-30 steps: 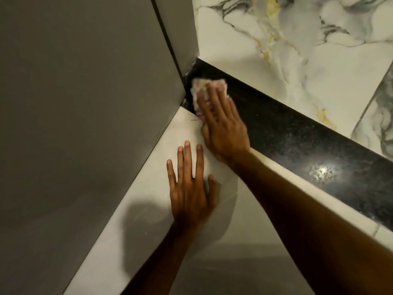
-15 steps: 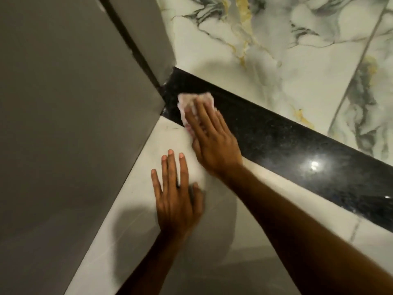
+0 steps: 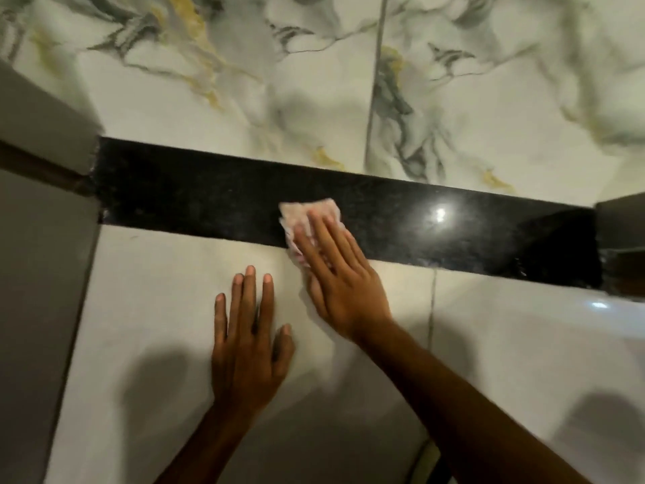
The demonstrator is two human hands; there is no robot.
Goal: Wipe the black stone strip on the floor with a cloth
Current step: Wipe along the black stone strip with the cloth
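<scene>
**Cloth at mid-strip, half the stone left to cover**

Cloth (image 3: 307, 213) lies crumpled on the black stone strip (image 3: 181, 200), pinned flat under the right hand (image 3: 340, 274), whose fingers (image 3: 323, 235) are stretched out and pressing down rather than curled round it. The left hand (image 3: 246, 347) rests spread and empty on the pale floor tile (image 3: 146, 291) just beside, propping the person up.

From where I stand, the risk is the cloth slipping out from under those flat fingers on the polished stone, so that bare skin smears the glossy patch to the right. The pad is also narrower than the strip, so a single pass could well miss the far edge against the veined marble (image 3: 244, 99).
</scene>
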